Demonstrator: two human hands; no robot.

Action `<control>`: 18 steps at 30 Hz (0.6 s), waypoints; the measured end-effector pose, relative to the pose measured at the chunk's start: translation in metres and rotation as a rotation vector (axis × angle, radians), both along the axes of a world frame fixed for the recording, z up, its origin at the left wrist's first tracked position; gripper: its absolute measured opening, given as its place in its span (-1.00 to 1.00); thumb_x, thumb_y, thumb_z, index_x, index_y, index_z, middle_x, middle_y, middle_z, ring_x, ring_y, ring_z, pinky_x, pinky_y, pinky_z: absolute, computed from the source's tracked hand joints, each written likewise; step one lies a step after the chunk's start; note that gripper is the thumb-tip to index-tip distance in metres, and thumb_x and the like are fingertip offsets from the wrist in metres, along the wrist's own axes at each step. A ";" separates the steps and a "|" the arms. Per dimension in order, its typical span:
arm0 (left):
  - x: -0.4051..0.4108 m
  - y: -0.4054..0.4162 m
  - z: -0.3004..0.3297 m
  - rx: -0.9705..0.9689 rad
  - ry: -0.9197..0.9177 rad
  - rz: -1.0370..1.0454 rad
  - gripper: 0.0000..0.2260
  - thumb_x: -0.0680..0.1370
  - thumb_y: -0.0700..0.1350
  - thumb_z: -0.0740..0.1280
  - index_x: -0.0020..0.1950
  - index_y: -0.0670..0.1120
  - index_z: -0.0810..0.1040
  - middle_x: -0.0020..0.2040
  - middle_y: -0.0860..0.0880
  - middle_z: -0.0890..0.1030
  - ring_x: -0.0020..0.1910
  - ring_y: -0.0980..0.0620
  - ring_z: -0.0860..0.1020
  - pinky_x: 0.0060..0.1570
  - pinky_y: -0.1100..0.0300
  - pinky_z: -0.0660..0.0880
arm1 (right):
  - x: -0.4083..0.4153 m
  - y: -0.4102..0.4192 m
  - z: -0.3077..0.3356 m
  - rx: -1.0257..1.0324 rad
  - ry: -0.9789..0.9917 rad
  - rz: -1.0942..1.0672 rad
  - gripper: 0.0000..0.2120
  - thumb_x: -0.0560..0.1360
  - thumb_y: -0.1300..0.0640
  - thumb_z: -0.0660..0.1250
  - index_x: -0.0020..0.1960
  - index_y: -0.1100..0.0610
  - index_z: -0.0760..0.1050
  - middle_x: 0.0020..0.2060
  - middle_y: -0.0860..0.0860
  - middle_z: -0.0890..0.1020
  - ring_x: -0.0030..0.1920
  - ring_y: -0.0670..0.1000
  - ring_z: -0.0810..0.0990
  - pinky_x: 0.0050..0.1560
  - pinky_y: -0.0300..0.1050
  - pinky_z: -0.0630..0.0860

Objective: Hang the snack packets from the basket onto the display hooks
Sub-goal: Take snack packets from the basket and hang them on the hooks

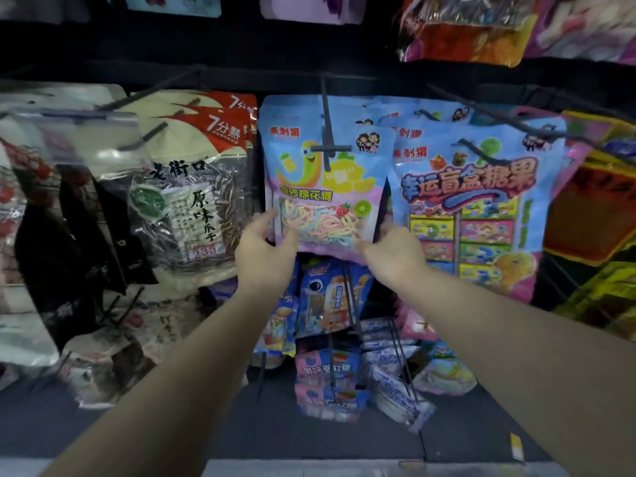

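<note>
Both bare forearms were extended forward and upward, converging toward each other so that the two hands were brought near, level with one another. The left hand [263, 247] was held palm inward, its thumb raised and its fingers curled forward around the lower left edge of what was held between the hands. The right hand [392, 251] was turned back-up, its fingers bent forward and mostly hidden behind the lower right edge of the same thing. A gap was kept between the two hands, and the wrists were held nearly straight.
</note>
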State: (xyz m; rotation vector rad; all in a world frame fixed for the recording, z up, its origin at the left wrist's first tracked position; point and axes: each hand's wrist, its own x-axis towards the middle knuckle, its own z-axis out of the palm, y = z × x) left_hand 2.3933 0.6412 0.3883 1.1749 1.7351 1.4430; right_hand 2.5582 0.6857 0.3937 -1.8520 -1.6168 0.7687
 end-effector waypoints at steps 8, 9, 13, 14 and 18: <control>0.052 -0.107 -0.054 -0.334 0.897 -0.267 -0.70 0.58 0.11 0.25 0.25 0.02 0.54 0.18 -0.04 0.58 0.13 -0.13 0.55 0.00 -0.01 0.54 | 0.068 -0.103 -0.045 0.066 -0.418 0.478 -0.73 0.59 0.09 0.21 0.17 0.26 0.45 -0.03 0.17 0.63 -0.01 0.20 0.60 -0.04 0.00 0.53; 0.065 -0.122 -0.064 -0.381 0.982 -0.317 -0.70 0.59 0.10 0.22 0.27 0.04 0.52 0.19 -0.05 0.56 0.16 -0.15 0.53 0.00 0.00 0.51 | 0.083 -0.119 -0.055 0.079 -0.477 0.533 -0.73 0.58 0.09 0.20 0.17 0.24 0.45 -0.01 0.18 0.62 0.00 0.22 0.59 -0.05 0.01 0.54; 0.128 -0.184 -0.131 -0.482 1.067 -0.533 -0.68 0.60 0.08 0.19 0.33 0.06 0.47 0.27 -0.01 0.53 0.27 -0.11 0.47 0.10 0.03 0.44 | 0.151 -0.178 -0.104 0.055 -0.749 0.744 -0.71 0.59 0.04 0.13 0.18 0.20 0.42 0.10 0.19 0.55 0.09 0.24 0.56 -0.06 0.05 0.52; 0.145 -0.198 -0.152 -0.494 1.056 -0.563 -0.68 0.60 0.10 0.19 0.33 0.06 0.47 0.27 0.00 0.53 0.26 -0.10 0.47 0.13 0.03 0.44 | 0.170 -0.190 -0.120 0.057 -0.804 0.794 -0.70 0.60 0.03 0.13 0.20 0.19 0.42 0.12 0.18 0.54 0.11 0.23 0.56 -0.07 0.03 0.50; 0.218 -0.253 -0.241 -0.641 0.922 -0.672 -0.68 0.59 0.11 0.20 0.30 0.07 0.49 0.23 0.03 0.56 0.22 -0.07 0.51 0.10 0.08 0.45 | 0.243 -0.230 -0.193 -0.026 -0.945 0.965 -0.77 0.55 0.12 0.24 0.13 0.23 0.48 0.03 0.20 0.59 0.02 0.25 0.60 -0.20 0.01 0.45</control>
